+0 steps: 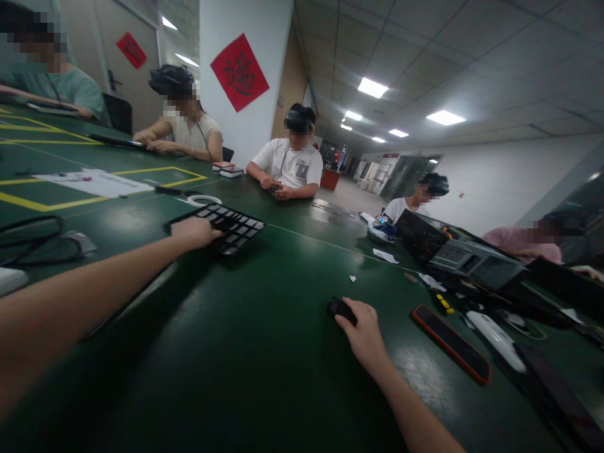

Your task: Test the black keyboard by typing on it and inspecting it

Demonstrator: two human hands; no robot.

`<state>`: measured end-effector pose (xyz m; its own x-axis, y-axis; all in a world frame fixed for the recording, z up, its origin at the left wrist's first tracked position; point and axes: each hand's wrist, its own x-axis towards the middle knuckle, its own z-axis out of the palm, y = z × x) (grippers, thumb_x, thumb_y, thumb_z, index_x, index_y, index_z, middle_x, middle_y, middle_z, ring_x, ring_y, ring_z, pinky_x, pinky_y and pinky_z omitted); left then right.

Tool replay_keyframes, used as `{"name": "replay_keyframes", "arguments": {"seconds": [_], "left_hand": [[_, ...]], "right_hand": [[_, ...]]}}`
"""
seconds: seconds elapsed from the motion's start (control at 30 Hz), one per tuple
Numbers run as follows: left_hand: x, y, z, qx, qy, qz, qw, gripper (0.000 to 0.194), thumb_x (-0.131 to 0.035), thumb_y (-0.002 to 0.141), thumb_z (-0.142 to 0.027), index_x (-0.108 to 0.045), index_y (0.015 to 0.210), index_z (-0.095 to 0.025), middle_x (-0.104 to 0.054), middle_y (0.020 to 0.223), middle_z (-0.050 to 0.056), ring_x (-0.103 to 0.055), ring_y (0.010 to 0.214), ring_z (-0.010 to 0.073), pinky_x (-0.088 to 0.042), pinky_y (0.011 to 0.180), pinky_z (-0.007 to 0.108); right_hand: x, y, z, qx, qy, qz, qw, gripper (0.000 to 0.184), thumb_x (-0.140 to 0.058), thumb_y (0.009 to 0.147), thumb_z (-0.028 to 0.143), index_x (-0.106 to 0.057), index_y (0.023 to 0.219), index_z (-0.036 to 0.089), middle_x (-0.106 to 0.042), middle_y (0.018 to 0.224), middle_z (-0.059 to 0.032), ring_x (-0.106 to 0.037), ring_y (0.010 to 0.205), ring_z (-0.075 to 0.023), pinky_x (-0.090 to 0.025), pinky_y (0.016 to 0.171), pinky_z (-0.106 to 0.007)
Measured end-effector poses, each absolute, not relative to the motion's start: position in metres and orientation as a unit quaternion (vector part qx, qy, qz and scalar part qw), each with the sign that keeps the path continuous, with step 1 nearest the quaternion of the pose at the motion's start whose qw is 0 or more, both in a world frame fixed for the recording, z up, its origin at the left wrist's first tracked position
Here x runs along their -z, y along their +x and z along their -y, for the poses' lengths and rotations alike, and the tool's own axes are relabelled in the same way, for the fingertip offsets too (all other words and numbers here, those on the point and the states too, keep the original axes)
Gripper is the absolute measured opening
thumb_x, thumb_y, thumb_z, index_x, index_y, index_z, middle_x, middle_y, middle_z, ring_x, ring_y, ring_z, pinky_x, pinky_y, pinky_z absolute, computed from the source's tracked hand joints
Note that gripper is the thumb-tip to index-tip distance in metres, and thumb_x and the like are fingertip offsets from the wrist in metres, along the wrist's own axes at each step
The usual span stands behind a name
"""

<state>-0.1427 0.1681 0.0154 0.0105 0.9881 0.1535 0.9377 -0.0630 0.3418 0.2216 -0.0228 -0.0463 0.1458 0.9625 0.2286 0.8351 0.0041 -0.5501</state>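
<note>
My left hand [193, 233] reaches far forward over the table, its fingers closed at the near left part of a black panel [238, 229] with a grid of pale grey squares. The fingertips are hidden behind the hand and the panel. A thin dark edge runs beneath my left forearm, mostly covered by it. On the right, my right hand [365, 330] is curled round a black computer mouse [336, 307], which rests on the green tabletop [264, 352]. A small white scrap [352, 279] lies beyond the mouse.
To the right lie an orange-edged phone-like device [453, 346], a white elongated device [497, 340] and an opened computer case [476, 261]. At left are a black cable [33, 251], white paper [94, 182] and a tape roll [204, 201]. Several people sit around the table.
</note>
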Motion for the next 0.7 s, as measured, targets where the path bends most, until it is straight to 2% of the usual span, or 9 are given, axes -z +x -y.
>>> {"name": "replay_keyframes", "arguments": {"seconds": [0.07,0.13,0.27,0.4,0.53,0.7], "left_hand": [[-0.011,-0.107,-0.146,-0.174,0.717,-0.670,0.082,0.043,-0.046,0.072,-0.049,-0.054,0.067,-0.008,-0.059,0.080,0.018,-0.055,0.083,0.0307,-0.041,0.069,0.038],[-0.004,-0.067,-0.118,-0.194,0.757,-0.616,0.098,0.041,-0.042,0.075,-0.051,-0.057,0.082,-0.014,-0.061,0.087,0.011,-0.057,0.082,0.0220,-0.041,0.069,0.029],[0.008,-0.001,-0.059,-0.295,0.839,-0.419,0.180,0.041,-0.046,0.075,-0.047,-0.056,0.096,-0.013,-0.059,0.095,0.011,-0.054,0.086,0.0211,-0.041,0.075,0.029],[0.018,0.023,-0.025,-0.309,0.839,-0.358,0.269,0.040,-0.049,0.075,-0.044,-0.053,0.099,-0.013,-0.058,0.096,0.010,-0.053,0.086,0.0201,-0.042,0.074,0.031],[0.027,0.020,-0.020,-0.310,0.841,-0.339,0.284,0.041,-0.052,0.073,-0.044,-0.051,0.100,-0.013,-0.056,0.099,0.009,-0.052,0.087,0.0197,-0.042,0.076,0.032],[0.033,0.018,-0.019,-0.294,0.859,-0.318,0.272,0.042,-0.055,0.071,-0.044,-0.051,0.101,-0.015,-0.055,0.095,0.008,-0.051,0.086,0.0197,-0.041,0.075,0.032]], "right_hand": [[0.042,0.217,0.026,-0.140,-0.678,0.643,0.327,0.043,-0.049,0.073,0.033,-0.050,0.113,0.017,-0.052,0.116,-0.0077,-0.038,0.113,-0.0242,-0.030,0.098,-0.043],[0.039,0.212,0.031,-0.172,-0.652,0.645,0.359,0.043,-0.049,0.074,0.033,-0.049,0.114,0.019,-0.051,0.117,-0.0068,-0.039,0.113,-0.0222,-0.031,0.098,-0.041],[0.041,0.204,0.040,-0.219,-0.577,0.657,0.433,0.038,-0.051,0.073,0.032,-0.051,0.109,0.020,-0.053,0.111,-0.0063,-0.045,0.108,-0.0201,-0.034,0.096,-0.038],[0.052,0.208,0.039,-0.274,-0.527,0.645,0.482,0.030,-0.053,0.072,0.031,-0.056,0.100,0.021,-0.059,0.103,-0.0060,-0.048,0.106,-0.0225,-0.040,0.090,-0.040],[0.065,0.210,0.032,-0.290,-0.511,0.616,0.524,0.030,-0.058,0.067,0.030,-0.059,0.096,0.022,-0.060,0.104,-0.0052,-0.050,0.103,-0.0227,-0.041,0.090,-0.040],[0.077,0.205,0.032,-0.316,-0.506,0.600,0.532,0.031,-0.036,0.080,0.034,-0.060,0.095,0.021,-0.066,0.082,-0.0047,-0.060,0.081,-0.0193,-0.049,0.076,-0.038]]}}
